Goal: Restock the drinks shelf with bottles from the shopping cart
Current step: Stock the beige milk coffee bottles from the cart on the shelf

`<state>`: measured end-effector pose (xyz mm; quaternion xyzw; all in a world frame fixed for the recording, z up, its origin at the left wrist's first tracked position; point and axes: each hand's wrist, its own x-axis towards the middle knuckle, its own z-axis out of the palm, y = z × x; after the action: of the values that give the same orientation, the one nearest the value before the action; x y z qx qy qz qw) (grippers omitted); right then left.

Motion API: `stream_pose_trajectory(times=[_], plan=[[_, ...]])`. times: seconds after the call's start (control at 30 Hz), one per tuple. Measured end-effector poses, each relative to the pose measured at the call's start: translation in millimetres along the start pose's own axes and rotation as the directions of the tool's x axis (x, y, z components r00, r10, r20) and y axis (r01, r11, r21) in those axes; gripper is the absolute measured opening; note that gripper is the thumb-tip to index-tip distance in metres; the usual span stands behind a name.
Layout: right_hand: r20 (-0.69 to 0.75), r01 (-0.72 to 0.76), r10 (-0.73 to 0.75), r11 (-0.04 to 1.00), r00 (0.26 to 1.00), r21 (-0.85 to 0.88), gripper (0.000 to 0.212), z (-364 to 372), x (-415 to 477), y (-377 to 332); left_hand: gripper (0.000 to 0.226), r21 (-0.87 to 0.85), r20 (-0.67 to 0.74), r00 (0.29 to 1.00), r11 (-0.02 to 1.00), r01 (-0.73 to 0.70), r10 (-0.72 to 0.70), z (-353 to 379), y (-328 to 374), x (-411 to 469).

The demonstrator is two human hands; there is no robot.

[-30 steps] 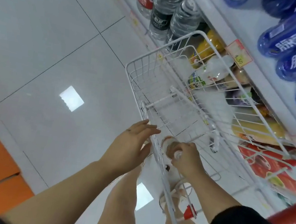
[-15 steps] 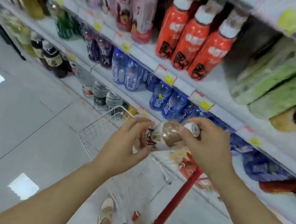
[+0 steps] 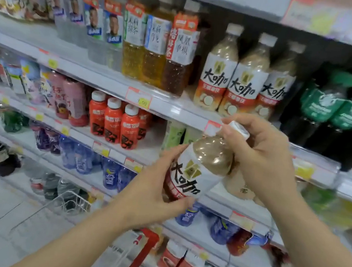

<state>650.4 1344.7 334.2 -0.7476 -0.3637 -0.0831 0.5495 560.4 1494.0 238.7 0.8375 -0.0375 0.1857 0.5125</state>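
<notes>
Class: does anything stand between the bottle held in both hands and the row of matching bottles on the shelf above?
No loose thing blocks the held bottle. But the matching bottles fill the row's front, with tea bottles and green-labelled bottles flanking, so no free front slot shows.

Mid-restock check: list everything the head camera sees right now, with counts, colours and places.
Tilted plastic coffee-drink bottle: one, milky brown, white label and cap, held in front of the shelves.
White shelving unit: one, several tiers, fills the background.
Matching upright coffee-drink bottles: three visible, same colours, upper tier.
Amber tea bottles: three, white labels, upper tier, left of those.
Dark bottles with green labels: several, upper tier, far right.
Small orange-red bottles: at least three, white caps, middle tier.
Pink bottles: a few, middle tier, further left.
Blue bottles: several, lower tier.
White wire shopping cart: one, red handle, on the floor below.
Left hand: grips the held bottle's lower body.
Right hand: grips its neck at the cap.
</notes>
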Motion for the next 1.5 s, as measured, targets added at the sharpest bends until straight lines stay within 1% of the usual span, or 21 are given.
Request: stream_pose_trajectory(times=[0.07, 0.1, 0.13, 0.2, 0.33, 0.4, 0.47, 0.63, 0.7, 0.8, 0.93, 1.03, 1.23, 1.3, 1.37, 1.47, 1.5], plan=[[-0.031, 0.042, -0.042, 0.999, 0.999, -0.024, 0.006, -32, 2, -7, 0.079, -0.056, 0.018, 0.999, 0.998, -0.039, 0.04, 19, 27, 12], [-0.04, 0.06, -0.061, 0.998, 0.997, -0.038, 0.005, -47, 4, -9, 0.078, -0.076, 0.004, 0.998, 0.995, -0.061, 0.061, 30, 39, 19], [-0.043, 0.072, -0.074, 0.996, 0.996, -0.05, 0.004, -61, 6, -11, 0.078, -0.09, -0.022, 0.996, 0.992, -0.085, 0.083, 40, 50, 26], [-0.04, 0.085, -0.088, 0.994, 0.995, -0.063, 0.01, -86, 9, -15, 0.079, -0.096, -0.083, 0.988, 0.986, -0.136, 0.128, 58, 68, 44], [-0.105, 0.102, -0.102, 0.995, 0.989, -0.001, 0.026, -121, 15, -18, 0.08, -0.159, -0.209, 0.965, 0.968, -0.195, 0.16, 81, 86, 87], [-0.143, 0.074, -0.081, 0.996, 0.986, -0.052, 0.03, -130, 15, -8, 0.081, -0.187, -0.247, 0.956, 0.96, -0.207, 0.158, 86, 89, 107], [-0.178, 0.027, -0.048, 0.993, 0.983, -0.117, 0.031, -135, 15, 12, 0.08, -0.176, -0.259, 0.948, 0.957, -0.232, 0.183, 89, 89, 125], [-0.299, -0.096, 0.055, 0.987, 0.953, -0.126, 0.024, -143, 22, 54, 0.077, -0.085, -0.288, 0.922, 0.952, -0.294, 0.259, 96, 81, 165], [-0.325, -0.145, 0.098, 0.982, 0.941, -0.122, 0.024, -142, 25, 65, 0.078, -0.082, -0.284, 0.924, 0.954, -0.289, 0.256, 100, 76, 175], [-0.309, -0.209, 0.152, 0.965, 0.939, -0.16, 0.025, -139, 29, 78, 0.079, -0.092, -0.287, 0.929, 0.958, -0.271, 0.235, 107, 69, 186], [-0.257, -0.226, 0.155, 0.935, 0.954, -0.275, 0.026, -135, 34, 88, 0.079, -0.092, -0.317, 0.927, 0.967, -0.239, 0.199, 115, 69, 198], [-0.237, -0.268, 0.197, 0.909, 0.951, -0.319, 0.025, -133, 36, 94, 0.078, -0.038, -0.337, 0.924, 0.978, -0.205, 0.18, 121, 64, 204], [-0.227, -0.327, 0.261, 0.883, 0.938, -0.337, 0.024, -133, 36, 99, 0.081, 0.133, -0.368, 0.915, 0.984, -0.122, 0.164, 128, 63, 207], [-0.236, -0.295, 0.222, 0.89, 0.946, -0.348, 0.023, -129, 37, 95, 0.082, 0.189, -0.361, 0.92, 0.978, -0.089, 0.153, 128, 64, 208], [-0.228, -0.217, 0.142, 0.911, 0.963, -0.35, 0.025, -123, 40, 89, 0.08, 0.268, -0.35, 0.919, 0.959, -0.086, 0.18, 124, 63, 206], [-0.188, -0.131, 0.069, 0.931, 0.98, -0.34, 0.034, -105, 47, 79, 0.073, 0.354, -0.312, 0.914, 0.924, -0.142, 0.26, 112, 60, 192], [-0.174, -0.109, 0.051, 0.934, 0.983, -0.341, 0.04, -98, 49, 78, 0.068, 0.374, -0.324, 0.898, 0.912, -0.168, 0.298, 104, 58, 188]])
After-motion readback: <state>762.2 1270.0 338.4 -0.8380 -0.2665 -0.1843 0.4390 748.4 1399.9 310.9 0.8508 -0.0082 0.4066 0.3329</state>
